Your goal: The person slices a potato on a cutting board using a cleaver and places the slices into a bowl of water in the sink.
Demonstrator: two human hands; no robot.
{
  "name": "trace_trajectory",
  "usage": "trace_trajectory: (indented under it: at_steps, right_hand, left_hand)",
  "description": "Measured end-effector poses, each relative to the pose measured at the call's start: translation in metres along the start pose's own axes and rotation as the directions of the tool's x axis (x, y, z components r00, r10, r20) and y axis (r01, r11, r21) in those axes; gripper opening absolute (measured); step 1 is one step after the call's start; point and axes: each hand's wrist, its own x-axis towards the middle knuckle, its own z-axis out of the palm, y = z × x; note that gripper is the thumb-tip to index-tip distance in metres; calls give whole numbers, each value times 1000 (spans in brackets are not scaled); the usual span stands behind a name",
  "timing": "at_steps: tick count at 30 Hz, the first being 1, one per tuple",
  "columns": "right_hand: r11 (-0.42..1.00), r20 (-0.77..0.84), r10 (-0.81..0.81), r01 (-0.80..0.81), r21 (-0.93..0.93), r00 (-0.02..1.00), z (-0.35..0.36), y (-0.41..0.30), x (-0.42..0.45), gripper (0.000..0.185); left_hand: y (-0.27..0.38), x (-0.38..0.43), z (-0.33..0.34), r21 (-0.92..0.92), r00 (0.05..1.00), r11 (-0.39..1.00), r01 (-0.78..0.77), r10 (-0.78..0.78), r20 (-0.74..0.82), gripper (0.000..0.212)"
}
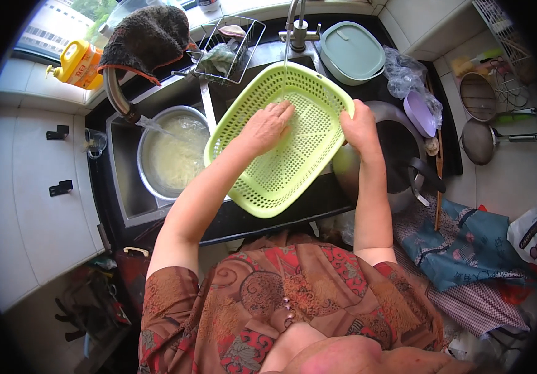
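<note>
A light green plastic colander basket (291, 161) is held tilted over the right sink basin, under a thin stream of water from the metal faucet (299, 35). My right hand (362, 126) grips its right rim. My left hand (269, 125) lies flat inside the basket, fingers together near the falling water, holding nothing. To the left, a round metal pot (143, 161) stands in the left basin with cloudy water and pale contents that I cannot make out. Water from a second, curved spout (118, 96) runs into this pot. A dark cloth (149, 39) is draped over that spout.
Behind the sink are a wire rack (252, 44) and an orange-yellow pump bottle (77, 64). A lidded pale green container (352, 51) sits at the back right, near crumpled plastic bags (401, 72) and a purple bowl (419, 114). A large metal pot lid (397, 159) lies right of the basket.
</note>
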Motion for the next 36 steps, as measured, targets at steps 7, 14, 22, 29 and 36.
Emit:
trace_trajectory:
  at_steps: [7,14,22,29,36]
  right_hand:
    - [990,-147,38,-16,143,988,-2,3,-23,23]
    - [994,-371,1,41,105,929,-10,25,-15,22]
    - [924,-203,6,72,375,979,13,58,15,23]
    - [996,150,78,-83,27,986,88,74,43,33]
    - [924,-41,-379,375,-78,925,103,20,83,21]
  left_hand:
    - [1,21,17,70,991,995,76,-83,109,55]
    - [-2,-20,1,369,970,926,78,-156,188,49]
    - [-20,-45,-121,-79,792,789,610,-603,94,48]
    - [4,-68,-182,-215,824,796,566,-554,119,34]
    - [76,-98,-197,271,862,820,504,-457,-221,49]
